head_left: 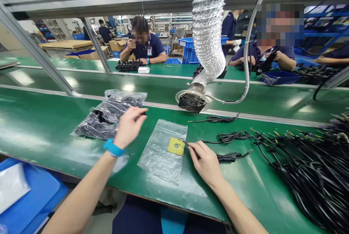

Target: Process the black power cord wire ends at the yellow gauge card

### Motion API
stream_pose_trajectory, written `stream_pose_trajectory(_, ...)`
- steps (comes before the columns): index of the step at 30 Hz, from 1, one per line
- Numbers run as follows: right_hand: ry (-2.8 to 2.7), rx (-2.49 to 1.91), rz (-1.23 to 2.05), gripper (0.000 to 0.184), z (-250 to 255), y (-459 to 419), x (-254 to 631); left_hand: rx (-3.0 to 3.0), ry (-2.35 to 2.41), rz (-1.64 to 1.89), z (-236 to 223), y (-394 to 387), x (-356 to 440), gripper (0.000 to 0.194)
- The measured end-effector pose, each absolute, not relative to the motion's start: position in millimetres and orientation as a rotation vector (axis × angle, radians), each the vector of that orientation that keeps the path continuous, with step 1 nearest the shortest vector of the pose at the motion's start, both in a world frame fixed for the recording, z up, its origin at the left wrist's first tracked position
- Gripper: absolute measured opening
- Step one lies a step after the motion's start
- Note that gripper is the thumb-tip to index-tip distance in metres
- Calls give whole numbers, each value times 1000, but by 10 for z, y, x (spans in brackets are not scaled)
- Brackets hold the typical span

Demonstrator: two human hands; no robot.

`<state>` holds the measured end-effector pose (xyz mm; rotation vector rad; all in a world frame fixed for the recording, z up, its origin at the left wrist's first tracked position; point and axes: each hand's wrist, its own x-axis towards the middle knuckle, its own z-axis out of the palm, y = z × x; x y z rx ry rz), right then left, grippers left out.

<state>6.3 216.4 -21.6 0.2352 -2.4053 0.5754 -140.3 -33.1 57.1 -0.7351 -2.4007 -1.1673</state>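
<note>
The thin black cable end (184, 142), best steadied close to its tip, is pinched in the right hand (205, 161) at the edge of a holed yellow square pad (180, 149), the left hand (128, 126) pinching a small black piece (144, 113), above a glossy green workbench (122, 176) under a ribbed silver duct (209, 19), navy-shirted co-workers (156, 49) beyond.

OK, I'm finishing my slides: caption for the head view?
Right hand holds a cable end; left hand pinches a small dark piece.
</note>
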Motion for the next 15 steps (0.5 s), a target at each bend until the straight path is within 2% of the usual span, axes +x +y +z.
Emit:
stream_pose_trajectory(4, -2275, 98, 973, 23, -147, 2164, 73, -882, -2446, -2274, 273, 348, -1193, 40)
stream_pose_trajectory(6, -2242, 52, 1059, 24, -118, 2161, 81, -790, -2351, -2648, 138, 540, -1102, 43)
stream_pose_trajectory(10, -2212, 10, 1132, 25, -90, 2157, 88, -667, -2223, -2998, 41, 623, -979, 49)
stream_pose_trajectory(15, -2172, 43, 1090, 20, -74, 2139, 87, -599, -2163, -3152, 79, 577, -929, 49)
